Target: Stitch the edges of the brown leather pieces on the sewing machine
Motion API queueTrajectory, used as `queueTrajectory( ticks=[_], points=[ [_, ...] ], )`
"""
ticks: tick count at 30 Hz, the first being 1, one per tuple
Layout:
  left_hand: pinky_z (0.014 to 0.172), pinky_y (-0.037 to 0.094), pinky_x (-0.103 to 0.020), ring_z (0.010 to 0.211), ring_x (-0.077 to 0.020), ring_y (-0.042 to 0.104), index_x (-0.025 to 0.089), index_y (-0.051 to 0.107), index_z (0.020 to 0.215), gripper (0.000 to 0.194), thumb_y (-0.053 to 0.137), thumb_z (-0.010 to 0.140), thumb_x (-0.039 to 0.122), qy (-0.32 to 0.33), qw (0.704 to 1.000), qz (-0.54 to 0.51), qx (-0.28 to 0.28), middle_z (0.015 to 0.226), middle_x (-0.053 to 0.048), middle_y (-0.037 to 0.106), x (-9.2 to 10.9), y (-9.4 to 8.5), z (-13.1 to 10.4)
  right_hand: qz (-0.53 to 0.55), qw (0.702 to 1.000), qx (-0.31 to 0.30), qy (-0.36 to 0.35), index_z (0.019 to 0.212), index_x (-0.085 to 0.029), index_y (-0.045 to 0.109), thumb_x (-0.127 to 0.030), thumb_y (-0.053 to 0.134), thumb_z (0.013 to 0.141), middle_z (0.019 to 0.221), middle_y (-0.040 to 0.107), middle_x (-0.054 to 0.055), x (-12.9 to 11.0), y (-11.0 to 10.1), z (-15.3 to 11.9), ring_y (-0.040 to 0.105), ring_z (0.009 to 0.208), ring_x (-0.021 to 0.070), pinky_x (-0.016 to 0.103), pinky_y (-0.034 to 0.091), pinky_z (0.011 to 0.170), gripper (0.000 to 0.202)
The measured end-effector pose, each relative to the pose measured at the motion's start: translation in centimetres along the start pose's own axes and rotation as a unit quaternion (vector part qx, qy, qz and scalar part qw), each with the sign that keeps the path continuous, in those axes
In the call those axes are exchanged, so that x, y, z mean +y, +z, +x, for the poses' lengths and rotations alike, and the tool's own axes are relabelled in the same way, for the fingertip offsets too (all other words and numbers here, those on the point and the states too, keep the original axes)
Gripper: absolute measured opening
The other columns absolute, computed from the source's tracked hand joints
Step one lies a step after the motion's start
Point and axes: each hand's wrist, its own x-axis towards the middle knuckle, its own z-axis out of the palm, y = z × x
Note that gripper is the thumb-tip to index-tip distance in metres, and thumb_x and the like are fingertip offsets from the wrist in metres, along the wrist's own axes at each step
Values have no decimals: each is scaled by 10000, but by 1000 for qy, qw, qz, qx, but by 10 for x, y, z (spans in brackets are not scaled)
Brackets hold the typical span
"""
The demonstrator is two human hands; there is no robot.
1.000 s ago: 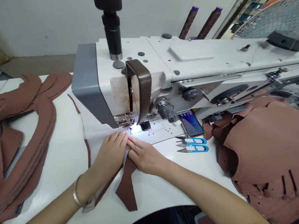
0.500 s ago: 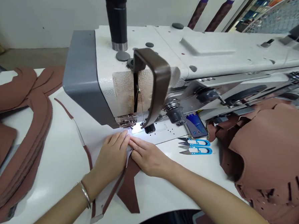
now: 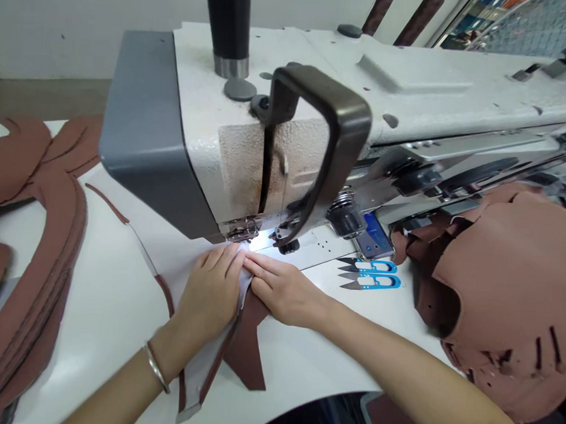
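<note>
My left hand (image 3: 215, 284) lies over a pale-backed brown leather piece (image 3: 202, 385), its fingers close together at the fold in front of the needle area. Beside it, my right hand (image 3: 281, 291) pinches the same piece near the fold, fingertips almost meeting the left ones. The sewing machine (image 3: 198, 100) stands right behind both hands, its lamp lighting the presser foot (image 3: 241, 230). A brown flap (image 3: 250, 346) hangs out below my right hand. To the left, the piece spreads flat under the machine head with a thin brown strip (image 3: 165, 291) along its edge. My thumbs are partly hidden.
Stacked brown curved pieces (image 3: 57, 257) lie at the left. On the right are two blue thread snips (image 3: 374, 281), a phone (image 3: 374, 237) and a large pile of brown leather (image 3: 512, 268). A curved brown metal guard (image 3: 354, 124) juts from the machine head.
The view has shifted closer to the machine head. Inside its slot, the thread lever sits at a different height. Both hands keep their hold at the fold, with little visible movement.
</note>
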Motion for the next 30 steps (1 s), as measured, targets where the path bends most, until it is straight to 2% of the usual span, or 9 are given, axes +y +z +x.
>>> queueTrajectory(
  ticks=[3,7,12,14,18,22,26,28,30],
  points=[
    [980,460,-484,1219,-321,509,50,555,1236,396,379,890,129,-5,999,-37,-35,1314,-187,582,7,-16,-4,-4,1000,8,-4,912,-51,631,-94,289,1002,1287,571,224,1,1,0,370,1383,281,411,392,1151,356],
    [992,476,-511,1253,-334,480,74,471,1311,502,475,873,318,4,994,-80,-70,1364,-192,529,26,-34,-14,-20,1000,-2,-13,1058,-9,620,-127,284,1011,1283,576,209,2,2,-2,422,1347,281,403,392,1151,359],
    [858,525,-449,1038,-280,574,91,534,1169,307,415,889,129,-63,996,-62,-21,1149,-161,624,38,-21,-15,-68,997,2,-37,979,-39,633,-135,340,1006,1277,574,201,4,3,-5,470,1304,276,393,376,1157,309],
    [828,521,-446,996,-279,573,89,547,1150,309,379,891,92,-72,996,-60,-13,1113,-158,632,37,-13,-12,-88,995,5,-42,920,-66,631,-119,352,998,1239,588,188,4,2,-6,509,1256,263,393,391,1140,294],
    [783,509,-447,887,-270,571,104,582,1158,353,364,881,122,-100,987,-110,-54,984,-124,661,25,-11,-4,-101,994,32,-40,900,-57,627,-73,366,968,1019,628,175,1,-2,-7,595,1049,246,396,485,1005,270],
    [741,506,-343,801,-205,590,158,657,1069,377,433,767,175,-177,943,-256,-122,864,-54,643,-7,-29,4,-91,995,36,-28,946,-43,626,-50,366,944,847,601,120,-1,-5,-8,588,823,217,354,531,804,260],
    [601,446,-274,654,-157,540,196,713,944,333,493,723,312,-306,897,-292,-125,745,1,559,-37,-43,8,-88,994,6,-64,1011,-46,619,-87,377,960,1068,614,158,1,-3,-7,563,1072,235,368,443,1032,251],
    [639,461,-279,685,-160,550,199,716,884,305,493,718,324,-310,894,-303,-116,750,-1,553,-40,-42,8,-103,992,-2,-75,1031,-36,618,-101,379,961,1145,612,173,2,-1,-6,535,1166,239,368,353,1134,257],
    [741,489,-301,825,-185,592,199,701,878,281,485,736,309,-270,902,-320,-106,858,-28,597,-34,-35,8,-113,991,-11,-75,1007,-36,621,-95,369,959,1144,627,178,3,1,-5,548,1171,231,352,324,1161,264]
  ],
)
